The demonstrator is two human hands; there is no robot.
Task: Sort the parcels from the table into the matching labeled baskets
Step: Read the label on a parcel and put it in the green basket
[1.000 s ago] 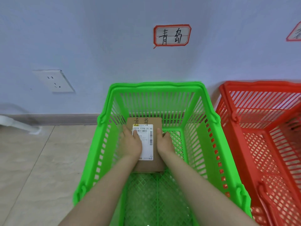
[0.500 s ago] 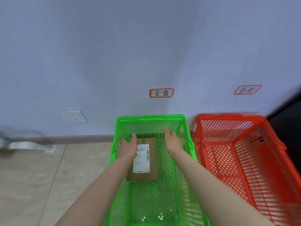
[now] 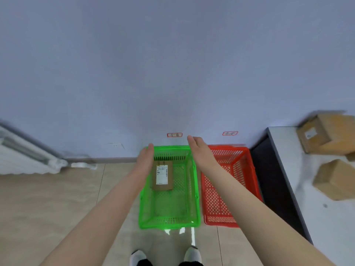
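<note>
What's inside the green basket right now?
One brown parcel with a white label, lying flat toward the far end of the green basket. The left hand covers part of the far left corner, so anything there cannot be seen.

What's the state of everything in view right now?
left hand: open, holding nothing, over the green basket's left rim
right hand: open, holding nothing
parcel: lying flat in the green basket, label up, untouched
green basket: on the floor, holds one parcel
red basket: on the floor, nothing seen inside
boxes: on the table, unsorted
</note>
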